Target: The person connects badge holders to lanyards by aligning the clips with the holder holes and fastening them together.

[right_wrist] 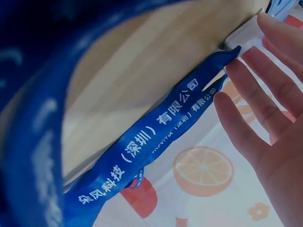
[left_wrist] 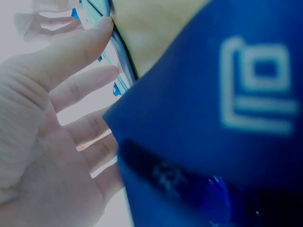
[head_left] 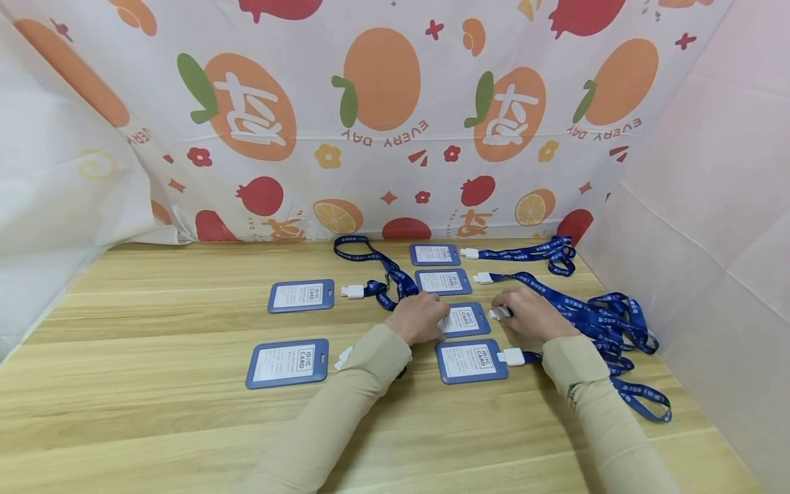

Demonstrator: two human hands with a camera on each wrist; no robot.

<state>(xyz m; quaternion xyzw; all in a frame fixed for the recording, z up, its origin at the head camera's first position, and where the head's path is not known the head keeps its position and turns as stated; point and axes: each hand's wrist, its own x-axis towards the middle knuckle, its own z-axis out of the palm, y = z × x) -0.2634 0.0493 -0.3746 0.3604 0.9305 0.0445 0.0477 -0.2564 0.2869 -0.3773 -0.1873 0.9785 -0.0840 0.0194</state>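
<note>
My left hand (head_left: 418, 318) holds the left end of a blue ID card holder (head_left: 464, 320), third from the back in the right-hand column. In the left wrist view the thumb (left_wrist: 102, 28) lies on the holder's edge, and a blurred blue lanyard (left_wrist: 189, 94) covers much of the picture. To the right of that holder my right hand (head_left: 527, 312) pinches a white lanyard clip (head_left: 498, 313), a short gap away from the holder's slot. Its blue ribbon (right_wrist: 142, 137) trails off under the hand with white lettering. The clip (right_wrist: 244, 35) is partly hidden by fingertips.
Behind and in front lie more card holders (head_left: 472, 361), with clips at their slotted ends. Two further holders (head_left: 300, 296) are on the left, one beside a coiled lanyard (head_left: 389, 271). Several lanyards (head_left: 617, 319) pile up at right. A fruit-print cloth (head_left: 382, 171) hangs behind the table.
</note>
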